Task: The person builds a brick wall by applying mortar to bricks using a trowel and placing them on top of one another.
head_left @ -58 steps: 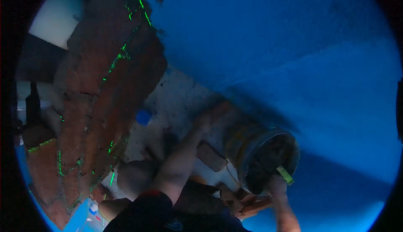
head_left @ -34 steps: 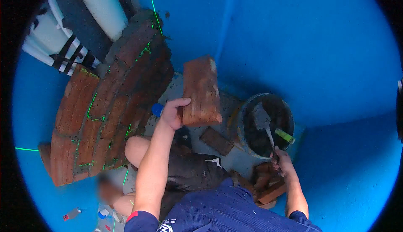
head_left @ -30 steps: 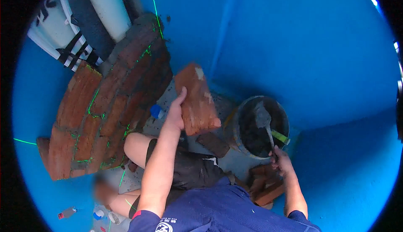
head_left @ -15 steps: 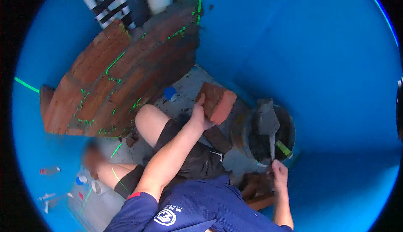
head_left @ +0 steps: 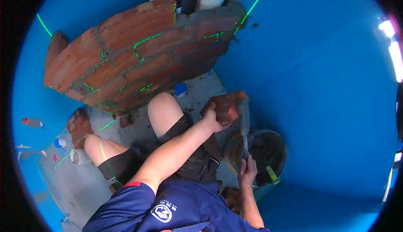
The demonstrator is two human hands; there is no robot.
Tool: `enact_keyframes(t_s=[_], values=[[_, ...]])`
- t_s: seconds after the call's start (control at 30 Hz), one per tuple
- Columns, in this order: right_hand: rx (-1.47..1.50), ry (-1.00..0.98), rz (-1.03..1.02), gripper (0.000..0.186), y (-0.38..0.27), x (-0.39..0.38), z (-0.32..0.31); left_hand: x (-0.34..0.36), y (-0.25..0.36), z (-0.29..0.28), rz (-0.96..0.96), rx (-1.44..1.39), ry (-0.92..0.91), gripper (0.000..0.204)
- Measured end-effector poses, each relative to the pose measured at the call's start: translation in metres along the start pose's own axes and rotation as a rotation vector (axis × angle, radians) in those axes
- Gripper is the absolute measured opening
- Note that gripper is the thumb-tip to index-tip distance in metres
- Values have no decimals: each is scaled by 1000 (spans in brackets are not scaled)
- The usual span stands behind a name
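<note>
Fingers of the left hand [head_left: 215, 120] are wrapped round the near end of a red brick [head_left: 224, 106], pinching it between thumb and curled fingers, so the brick sits tilted just beyond the knuckles. The right hand [head_left: 247, 171] has its fingers pressed closed round the handle of a trowel [head_left: 242, 123], whose grey, mortar-coated blade rises from that grip and touches the brick's far right face. Just right of these fingers stands a dark bucket [head_left: 268, 152] of mortar. Beyond the left fingers, a curved low brick wall [head_left: 138, 60] with green laser lines across it stands on a grey, mortar-spattered floor [head_left: 197, 89]. Blue sheeting [head_left: 319, 72] encloses the space on all sides. Below the left fingers are the person's bare knees [head_left: 161, 110].
</note>
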State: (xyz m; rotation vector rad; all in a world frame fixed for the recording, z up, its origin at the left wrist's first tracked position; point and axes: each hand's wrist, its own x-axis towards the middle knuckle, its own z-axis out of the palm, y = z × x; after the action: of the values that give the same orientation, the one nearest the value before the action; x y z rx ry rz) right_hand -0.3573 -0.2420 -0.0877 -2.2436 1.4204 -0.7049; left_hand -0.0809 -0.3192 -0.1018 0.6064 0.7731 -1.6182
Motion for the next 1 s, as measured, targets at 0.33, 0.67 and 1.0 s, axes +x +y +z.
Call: enact_keyframes(t_s=[0.33, 0.67, 1.0], values=[[114, 14, 136, 31, -34, 15, -22, -3, 23, -1, -1, -132, -120, 60], [59, -27, -13, 37, -54, 30, 67, 47, 21, -22, -98, 37, -366, 52], [60, -7, -96, 30, -44, 6, 12, 14, 42, -13, 11, 17, -275, 66]])
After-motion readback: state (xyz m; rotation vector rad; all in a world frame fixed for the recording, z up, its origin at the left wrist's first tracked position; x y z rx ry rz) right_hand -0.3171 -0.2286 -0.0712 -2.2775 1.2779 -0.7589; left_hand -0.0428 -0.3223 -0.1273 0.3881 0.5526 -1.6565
